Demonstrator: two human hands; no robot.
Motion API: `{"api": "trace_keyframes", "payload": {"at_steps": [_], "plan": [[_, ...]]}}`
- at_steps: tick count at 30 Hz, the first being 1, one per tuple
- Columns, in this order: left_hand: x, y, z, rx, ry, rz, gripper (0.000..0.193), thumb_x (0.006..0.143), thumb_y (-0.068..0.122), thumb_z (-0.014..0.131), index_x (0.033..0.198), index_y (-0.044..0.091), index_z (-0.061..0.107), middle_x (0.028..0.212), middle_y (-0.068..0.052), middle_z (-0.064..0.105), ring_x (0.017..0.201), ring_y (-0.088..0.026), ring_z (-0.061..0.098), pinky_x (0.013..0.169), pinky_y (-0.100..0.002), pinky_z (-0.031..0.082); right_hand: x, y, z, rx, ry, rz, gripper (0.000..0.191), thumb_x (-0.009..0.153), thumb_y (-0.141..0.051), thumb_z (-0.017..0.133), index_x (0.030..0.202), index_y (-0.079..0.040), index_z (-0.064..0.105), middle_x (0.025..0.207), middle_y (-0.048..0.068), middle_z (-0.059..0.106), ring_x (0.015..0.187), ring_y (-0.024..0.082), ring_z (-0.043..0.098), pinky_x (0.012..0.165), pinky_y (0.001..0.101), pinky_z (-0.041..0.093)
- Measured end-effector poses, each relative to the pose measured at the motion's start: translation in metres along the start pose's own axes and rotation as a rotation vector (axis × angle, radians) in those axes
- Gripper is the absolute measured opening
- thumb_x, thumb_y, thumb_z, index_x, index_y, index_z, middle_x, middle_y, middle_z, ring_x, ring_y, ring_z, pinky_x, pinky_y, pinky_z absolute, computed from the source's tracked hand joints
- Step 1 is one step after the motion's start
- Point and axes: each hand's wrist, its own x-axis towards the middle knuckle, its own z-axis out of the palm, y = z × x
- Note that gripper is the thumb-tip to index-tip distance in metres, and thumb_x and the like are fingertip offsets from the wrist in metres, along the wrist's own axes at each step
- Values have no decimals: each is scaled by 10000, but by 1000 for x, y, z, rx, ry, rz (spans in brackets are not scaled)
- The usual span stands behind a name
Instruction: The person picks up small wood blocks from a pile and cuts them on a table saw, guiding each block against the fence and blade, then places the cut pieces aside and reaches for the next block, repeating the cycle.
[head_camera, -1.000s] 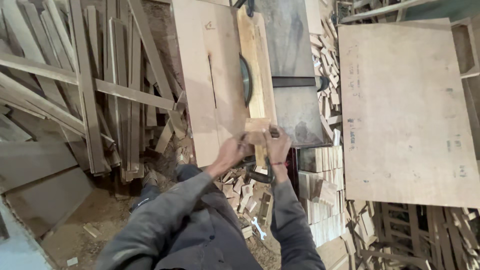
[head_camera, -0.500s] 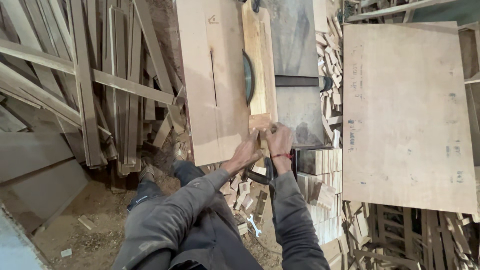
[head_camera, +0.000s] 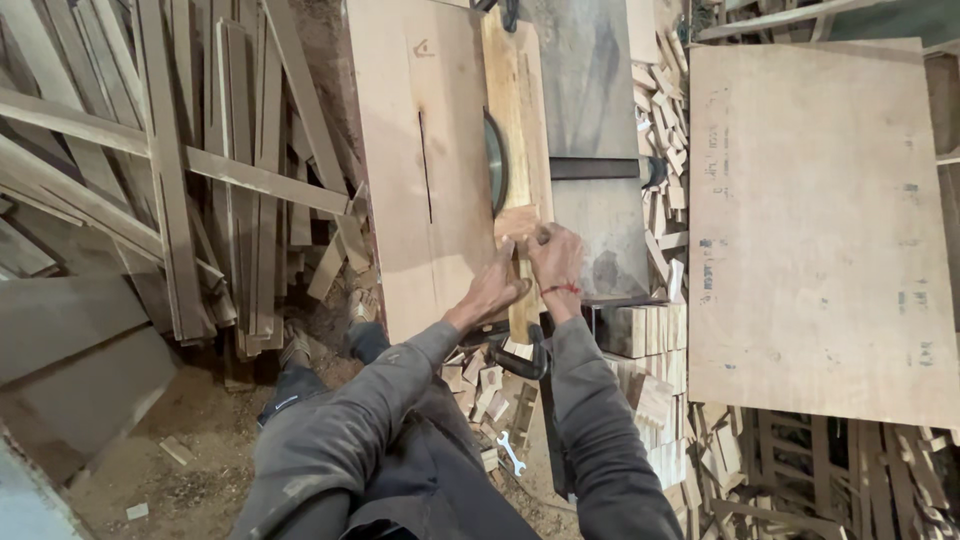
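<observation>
At the bottom centre of the frame, two grey sleeves (head_camera: 400, 440), reaching up from dark clothing. Between them, low down, a litter of small offcut blocks (head_camera: 487, 385) and a silver spanner (head_camera: 511, 453) on the sawdust floor (head_camera: 190, 470). Just above the spanner, a black clamp handle (head_camera: 525, 362) under the near edge of the tabletop (head_camera: 420, 200).

Slightly above centre, left hand (head_camera: 495, 290) and right hand (head_camera: 556, 262) side by side, both pressed on a small wooden block (head_camera: 518, 222). Left fingers curled over the block's near left edge, clenched on it; right fingers bent down on its right side, gripping too, with a red band at the wrist. Block lying flat on the tabletop, just below the round saw blade (head_camera: 495, 175) and close to touching it, against a long pale guide board (head_camera: 515, 100) running toward the top of the frame.

To the right of the hands, a grey metal plate (head_camera: 590, 120) with a dark crossbar. Further right, stacked cut blocks (head_camera: 650, 330) and, beyond them, a large plywood sheet (head_camera: 820, 220) filling the right side.

Across the left half and toward the upper left, a heap of long wooden slats (head_camera: 170, 150), leaning and crossing one another.
</observation>
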Motion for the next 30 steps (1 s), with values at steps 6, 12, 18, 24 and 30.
{"api": "trace_keyframes", "payload": {"at_steps": [6,12,18,24,30], "plan": [[2,-2,6,-18,41,116,934,817,251,720,1529,-125,248,1435,-412,464,1350,-511,478,1110,-487,404,12,-1,3,53,31,-88,237,762,-205,785,897,-11,768,803,220,726,774,415,712,717,469,569],[15,2,0,-49,23,68,931,795,255,691,1525,-135,266,1444,-395,483,1381,-479,485,1147,-455,397,28,-4,6,44,20,-61,233,759,-216,793,876,-16,770,786,218,725,769,415,711,715,462,565],[24,-1,2,-58,61,110,933,794,242,704,1516,-153,265,1453,-405,463,1387,-493,469,1155,-466,387,37,-10,5,108,18,-61,231,764,-228,769,868,-22,765,798,209,730,780,398,726,721,450,576],[30,1,2,-77,59,116,886,790,236,681,1494,-135,292,1431,-390,481,1370,-495,476,1140,-474,398,43,-14,8,11,63,-64,242,752,-255,779,881,-50,783,829,200,743,806,402,723,740,469,571],[26,1,11,-54,63,218,956,787,208,677,1544,-144,210,1534,-420,354,1461,-498,379,1202,-459,343,43,-16,9,23,49,-40,226,757,-265,783,888,-80,791,842,165,761,817,376,733,760,452,573]]}}
